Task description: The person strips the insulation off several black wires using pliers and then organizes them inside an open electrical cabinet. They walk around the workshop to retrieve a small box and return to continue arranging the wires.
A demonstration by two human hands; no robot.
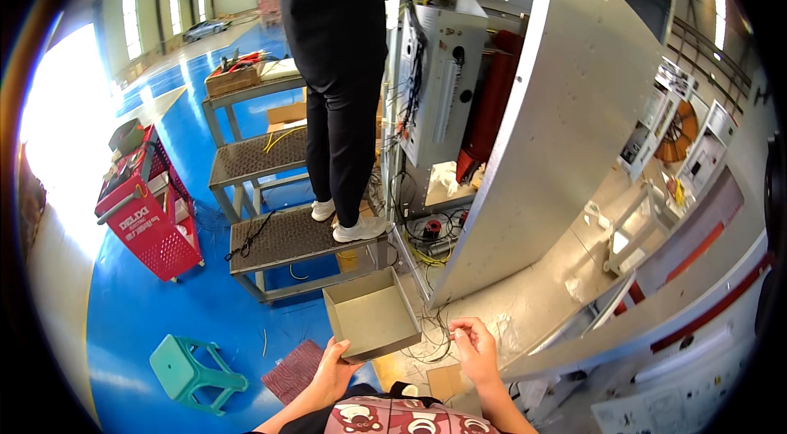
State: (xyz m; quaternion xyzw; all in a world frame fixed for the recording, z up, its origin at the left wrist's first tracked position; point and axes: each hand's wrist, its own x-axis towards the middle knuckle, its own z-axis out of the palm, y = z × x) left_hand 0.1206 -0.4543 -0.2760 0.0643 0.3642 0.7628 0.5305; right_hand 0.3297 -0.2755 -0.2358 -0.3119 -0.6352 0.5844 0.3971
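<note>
My left hand (332,370) grips the near left corner of a shallow grey open-topped box (373,321), thumb on its rim. The inside of the box looks bare, and it is held tilted in front of my body. Right of the box, apart from it, my right hand (477,352) is raised with its thumb and fingers drawn together. Whatever those fingertips hold, if anything, is too small to make out. Beyond both hands stands a tall metal cabinet (525,163) with its inside exposed, black cables hanging in it.
A person in dark clothes (344,81) stands on a metal step platform (283,239) at the cabinet. A toolbox (234,80) sits on its top step. To the left are a red cart (152,225) and a teal stool (184,364). Loose cables (434,344) lie near my right hand.
</note>
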